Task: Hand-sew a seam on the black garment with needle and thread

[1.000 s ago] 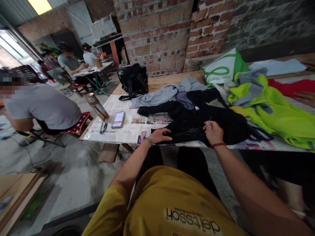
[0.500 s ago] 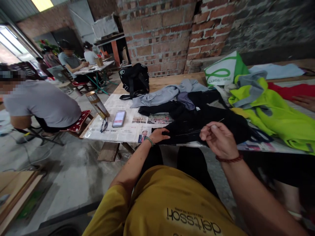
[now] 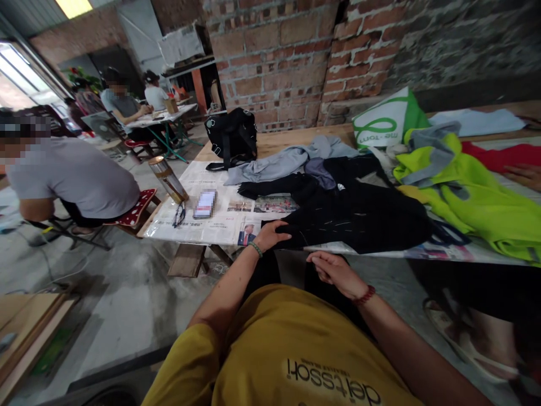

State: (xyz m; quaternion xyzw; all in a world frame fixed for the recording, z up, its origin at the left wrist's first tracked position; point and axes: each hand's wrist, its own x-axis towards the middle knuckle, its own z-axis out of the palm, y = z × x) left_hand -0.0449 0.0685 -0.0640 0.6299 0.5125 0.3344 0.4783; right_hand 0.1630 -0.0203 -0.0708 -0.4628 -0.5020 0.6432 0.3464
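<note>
A black garment (image 3: 359, 211) with rows of short white stitches lies along the front edge of the table. At its left end my left hand (image 3: 273, 235) rests on the cloth, thumb and fingers apart. My right hand (image 3: 336, 273) is just below the table edge, over my lap. Its fingers are curled together in a pinch. Whatever they hold is too small or hidden to make out.
Newspaper under clear plastic covers the table (image 3: 198, 231). On it are a phone (image 3: 205, 203), a flask (image 3: 168, 179), a black bag (image 3: 231, 138), grey cloth (image 3: 274, 160) and yellow-green clothing (image 3: 469, 192). Another person's hand (image 3: 526, 175) is at far right, on red cloth.
My right hand has moved down and left, from above the black garment to below the table edge, still pinched. My left hand stays almost in place on the cloth.
</note>
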